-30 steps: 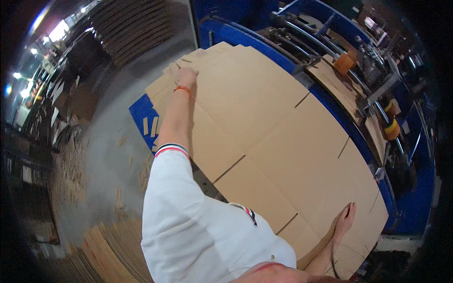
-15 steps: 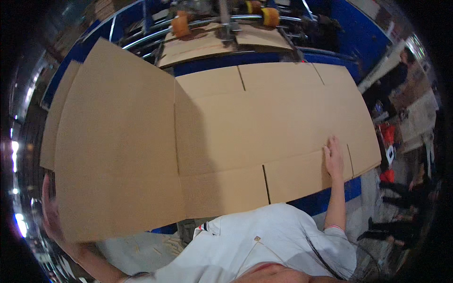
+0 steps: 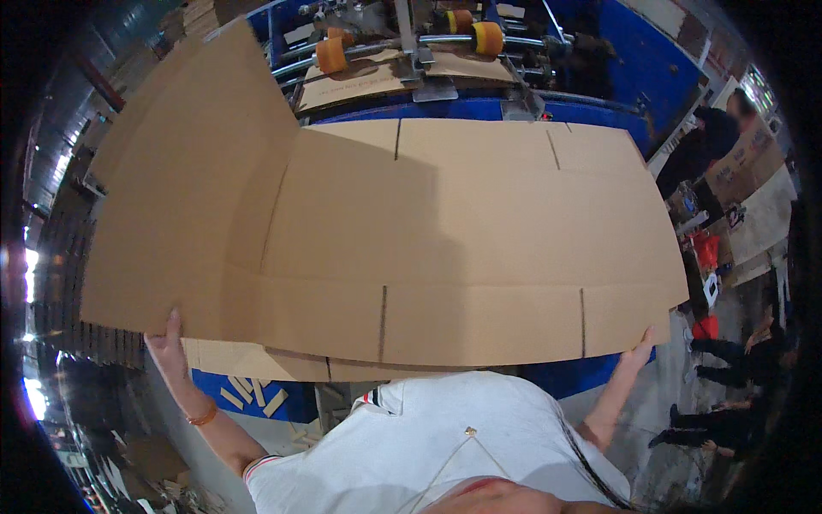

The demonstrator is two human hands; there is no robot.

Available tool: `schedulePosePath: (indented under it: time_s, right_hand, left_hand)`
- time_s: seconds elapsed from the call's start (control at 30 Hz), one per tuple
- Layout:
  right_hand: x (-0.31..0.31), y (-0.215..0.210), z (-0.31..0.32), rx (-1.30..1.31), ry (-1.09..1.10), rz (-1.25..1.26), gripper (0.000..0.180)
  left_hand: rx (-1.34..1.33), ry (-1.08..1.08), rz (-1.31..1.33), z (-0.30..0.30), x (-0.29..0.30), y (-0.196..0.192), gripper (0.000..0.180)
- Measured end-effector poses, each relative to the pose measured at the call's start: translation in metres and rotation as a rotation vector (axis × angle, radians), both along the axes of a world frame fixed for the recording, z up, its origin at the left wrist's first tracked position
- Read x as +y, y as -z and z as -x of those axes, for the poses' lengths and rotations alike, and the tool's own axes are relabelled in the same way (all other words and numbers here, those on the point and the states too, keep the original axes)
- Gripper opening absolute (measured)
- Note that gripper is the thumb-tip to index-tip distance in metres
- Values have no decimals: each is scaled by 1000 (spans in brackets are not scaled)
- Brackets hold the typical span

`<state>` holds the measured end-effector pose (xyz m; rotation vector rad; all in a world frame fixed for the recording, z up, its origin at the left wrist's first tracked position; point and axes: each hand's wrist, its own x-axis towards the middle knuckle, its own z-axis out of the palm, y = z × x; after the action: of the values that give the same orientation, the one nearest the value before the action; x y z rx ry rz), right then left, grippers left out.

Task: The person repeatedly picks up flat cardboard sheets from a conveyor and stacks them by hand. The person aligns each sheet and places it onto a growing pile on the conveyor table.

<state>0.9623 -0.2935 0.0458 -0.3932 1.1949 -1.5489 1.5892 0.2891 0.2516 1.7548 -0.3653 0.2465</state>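
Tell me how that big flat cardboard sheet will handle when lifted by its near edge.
The cardboard sheet probably flexes along its scored creases: its left panel already folds upward. Likely light but unwieldy, since the left hand and right hand hold opposite corners.

The big cardboard sheet (image 3: 445, 248) covers most of the blue machine (image 3: 479, 107) behind it, so only the top rollers peek out. Both hands, left (image 3: 169, 343) and right (image 3: 638, 349), have their fingertips tucked behind the sheet's lower edge. The people at the far right (image 3: 728, 137) are too small and blurry to make out.
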Motion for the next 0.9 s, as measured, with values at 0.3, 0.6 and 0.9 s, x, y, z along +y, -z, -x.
schedulePosePath:
  time_s: [0.3,0.6,0.9]
  right_hand:
    - [48,-90,-162,1163,-23,981,24]
    - [95,-96,-234,1405,-692,1312,57]
    - [108,-60,-250,1689,-899,1400,52]
  left_hand:
    - [-38,84,-170,60,-115,83,37]
    - [-658,735,-889,126,-217,139,74]
    - [-660,758,-924,133,-225,132,72]
